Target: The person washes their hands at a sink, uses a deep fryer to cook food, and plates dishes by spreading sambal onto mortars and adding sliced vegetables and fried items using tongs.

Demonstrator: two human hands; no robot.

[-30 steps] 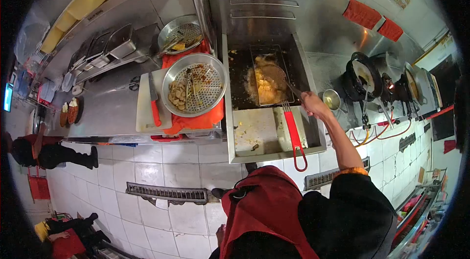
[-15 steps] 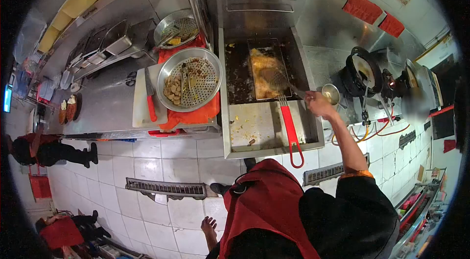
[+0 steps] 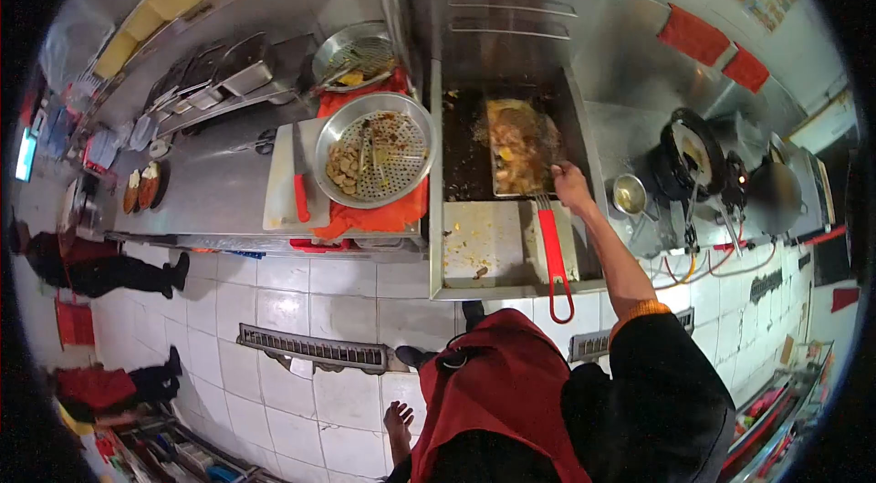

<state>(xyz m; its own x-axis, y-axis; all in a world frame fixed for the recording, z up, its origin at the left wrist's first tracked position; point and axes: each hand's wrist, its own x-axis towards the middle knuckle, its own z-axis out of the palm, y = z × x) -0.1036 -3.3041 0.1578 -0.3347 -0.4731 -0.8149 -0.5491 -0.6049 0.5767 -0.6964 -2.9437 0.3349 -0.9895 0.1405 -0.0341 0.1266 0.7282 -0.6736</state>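
Observation:
My right hand (image 3: 573,188) is closed round the handle of a skimmer at the fryer's right side. The skimmer's head is hard to make out among the browned food (image 3: 518,141) in the dark oil. Beneath my hand, the red handle (image 3: 554,250) of the fry basket reaches over the fryer's front tray (image 3: 484,246). Low beside the red apron, my left hand (image 3: 399,417) hangs over the floor with its fingers apart, holding nothing.
Left of the fryer, a perforated bowl (image 3: 388,177) of food sits on an orange cloth beside a cutting board (image 3: 281,209) with a red-handled knife (image 3: 300,182). A black wok (image 3: 684,155) and small pot (image 3: 630,194) are right. Two people (image 3: 109,266) (image 3: 114,389) stand left.
My right hand has shifted with the skimmer over the basket's food. My left hand has come into fuller view beside the apron. The view has swung slightly, and the people at left have moved.

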